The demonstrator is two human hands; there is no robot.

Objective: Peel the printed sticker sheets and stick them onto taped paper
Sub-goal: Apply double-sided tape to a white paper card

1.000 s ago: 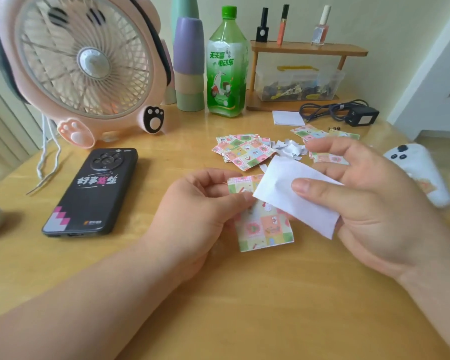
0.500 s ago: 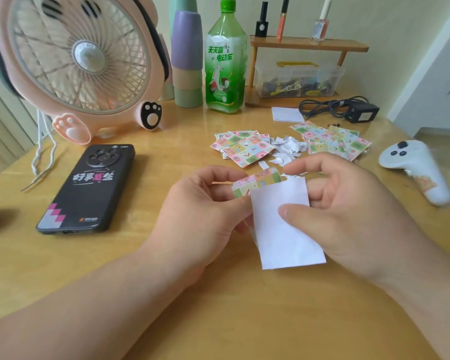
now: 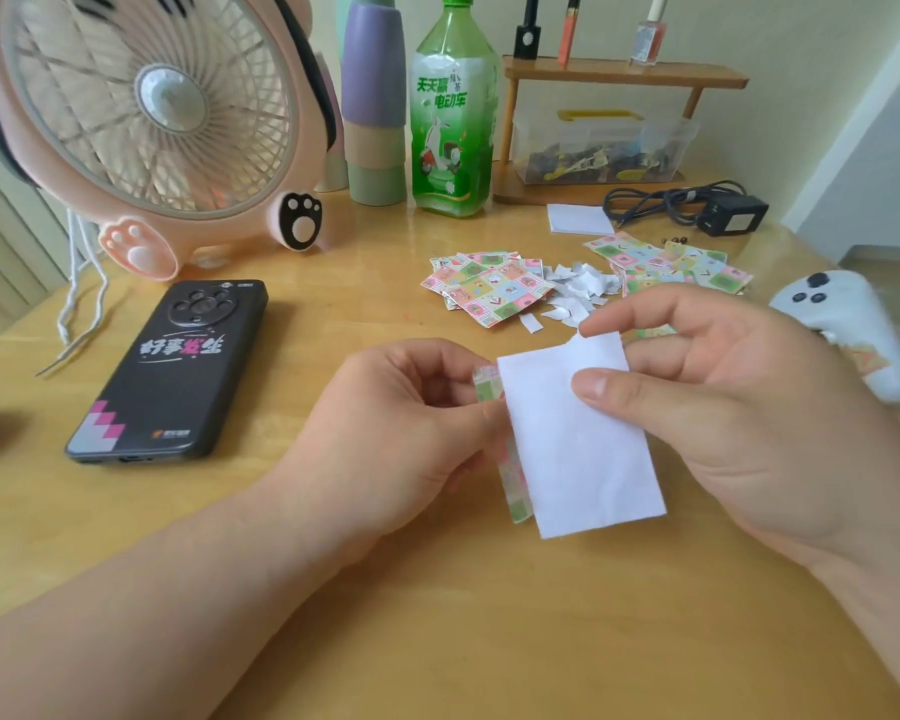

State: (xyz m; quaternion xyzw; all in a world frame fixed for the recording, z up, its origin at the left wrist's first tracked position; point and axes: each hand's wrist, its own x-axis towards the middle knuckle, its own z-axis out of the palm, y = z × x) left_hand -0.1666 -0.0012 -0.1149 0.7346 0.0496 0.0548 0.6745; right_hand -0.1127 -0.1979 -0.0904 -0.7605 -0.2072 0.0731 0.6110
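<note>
Left hand (image 3: pixel 401 428) with a pinch on pastel-checked sticker sheet (image 3: pixel 516 485), right hand (image 3: pixel 739 407) likewise on white paper (image 3: pixel 578 459).

so over that last second I swung the white backing sheet (image 3: pixel 578 449) in my right hand (image 3: pixel 739 407) from sticking out sideways to hanging upright over the printed sticker sheet (image 3: pixel 518 485) pinched in my left hand (image 3: pixel 401 423), which went from fully showing to just a thin strip on the left
</note>
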